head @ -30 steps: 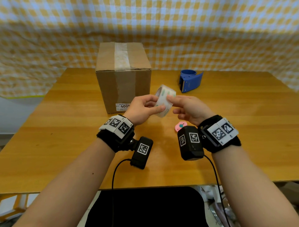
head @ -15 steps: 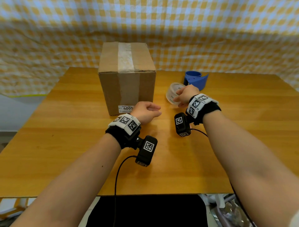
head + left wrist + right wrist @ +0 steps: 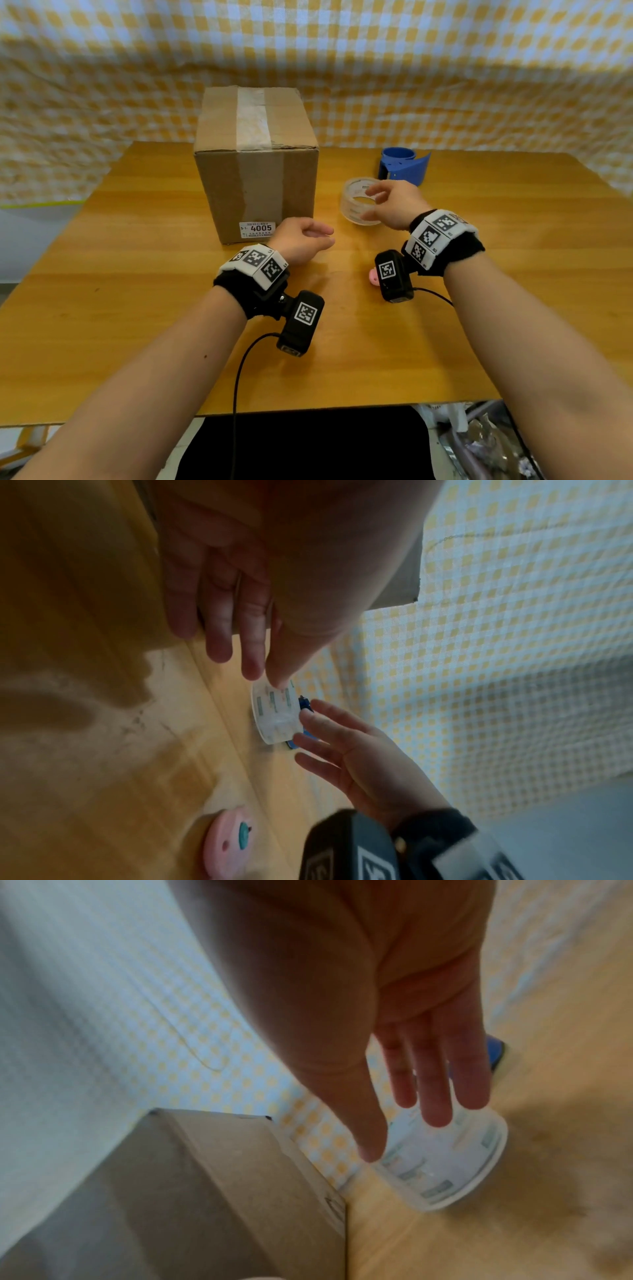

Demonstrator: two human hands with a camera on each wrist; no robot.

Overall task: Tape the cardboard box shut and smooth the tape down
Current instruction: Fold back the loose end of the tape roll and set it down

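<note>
The right hand (image 3: 394, 205) is spread over the roll of clear tape (image 3: 359, 202), fingers (image 3: 435, 1085) straight and loose above its rim; the grip is open, though in the blurred wrist view I cannot tell whether a fingertip brushes the roll. The left hand (image 3: 301, 240) hangs loosely curled and holds nothing, just in front of the cardboard box (image 3: 257, 164). The roll lies flat on the bench (image 3: 137, 308), just right of the box and near a blue dispenser (image 3: 404, 166). A pink object (image 3: 227, 842) lies near the right wrist.

The roll looks light, stiff and slick-sided; it is probably best taken through the core or across the rim. The box, stiff with a tape strip (image 3: 253, 120) already on top, should stay put under pressing.

A second ago both hands held the roll in the air; half a second ago the right hand gripped it at the bench. Now it is released.
</note>
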